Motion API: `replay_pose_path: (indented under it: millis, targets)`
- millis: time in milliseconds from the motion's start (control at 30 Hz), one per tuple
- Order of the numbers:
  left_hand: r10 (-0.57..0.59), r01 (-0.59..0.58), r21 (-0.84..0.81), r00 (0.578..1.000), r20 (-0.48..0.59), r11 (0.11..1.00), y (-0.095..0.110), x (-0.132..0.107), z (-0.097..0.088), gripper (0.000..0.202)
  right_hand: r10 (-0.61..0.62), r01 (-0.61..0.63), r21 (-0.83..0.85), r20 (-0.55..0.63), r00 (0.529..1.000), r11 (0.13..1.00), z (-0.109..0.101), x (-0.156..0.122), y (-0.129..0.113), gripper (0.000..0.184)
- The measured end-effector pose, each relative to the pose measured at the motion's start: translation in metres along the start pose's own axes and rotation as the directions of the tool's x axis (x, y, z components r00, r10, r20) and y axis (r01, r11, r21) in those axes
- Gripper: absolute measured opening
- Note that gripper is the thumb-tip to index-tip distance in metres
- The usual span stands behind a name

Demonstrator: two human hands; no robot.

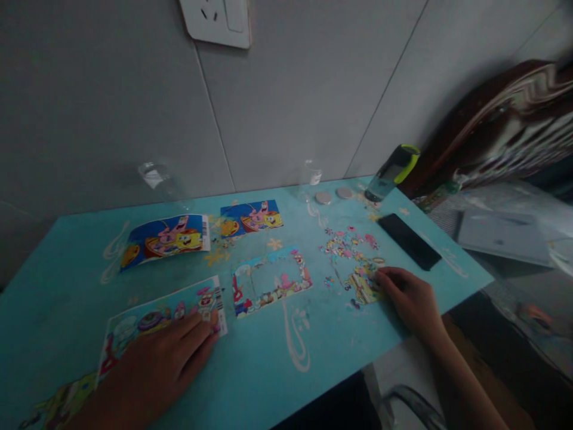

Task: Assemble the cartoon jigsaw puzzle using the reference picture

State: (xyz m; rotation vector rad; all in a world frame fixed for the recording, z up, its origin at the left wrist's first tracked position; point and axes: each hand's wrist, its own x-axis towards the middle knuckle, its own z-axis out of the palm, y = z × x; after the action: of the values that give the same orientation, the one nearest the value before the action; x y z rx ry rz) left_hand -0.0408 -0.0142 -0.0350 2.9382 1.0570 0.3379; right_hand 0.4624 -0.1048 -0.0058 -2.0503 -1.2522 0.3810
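Puzzle pieces (351,251) lie scattered on the right part of the turquoise worktop (268,370), and a small joined cluster (363,288) sits at their near edge. Our right hand (409,298) rests beside that cluster with its fingertips touching it. The fingers are curled downward, and we cannot tell whether the grip is closed on a piece or only resting there. Our left hand (156,364) lies palm down on a printed sheet (147,319) at the near left, its grip flat, with the fingers stretched out and holding nothing.

Between the two hands lies a half-built puzzle border (271,280), filled along its edges and bare in the middle. Farther back are two cartoon picture cards, a larger card (165,239) to the left and a smaller card (251,218) beside it. A dark phone (409,240) lies flat just beyond the pieces, near the right edge. Behind them two round lids (333,194) sit side by side, close to a tilted bottle with a green cap (394,170). Two clear jars, blurred, stand along the back by the wall, one on the left (154,176) and one near the lids (311,173). A wall socket (217,21) is mounted above.
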Motion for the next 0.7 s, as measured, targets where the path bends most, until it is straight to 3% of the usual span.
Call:
replay_pose_path:
  millis: [233, 433, 700]
  targets:
    - [0.008, -0.009, 0.084, 1.000, 0.012, 0.996, -0.013, -0.013, 0.016, 0.034, -0.045, 0.036, -0.082, -0.104, 0.994, 0.996, 0.010, 0.009, 0.011, 0.042]
    - [0.019, -0.019, 0.082, 1.000, 0.000, 0.996, -0.018, -0.020, 0.022, 0.032, -0.099, 0.078, -0.183, -0.106, 0.989, 0.980, 0.010, 0.008, 0.004, 0.035]
    - [0.087, -0.087, 0.146, 0.996, 0.003, 0.986, -0.021, -0.022, 0.024, 0.033, -0.101, 0.082, -0.163, -0.112, 0.989, 0.983, 0.011, 0.006, -0.001, 0.034]
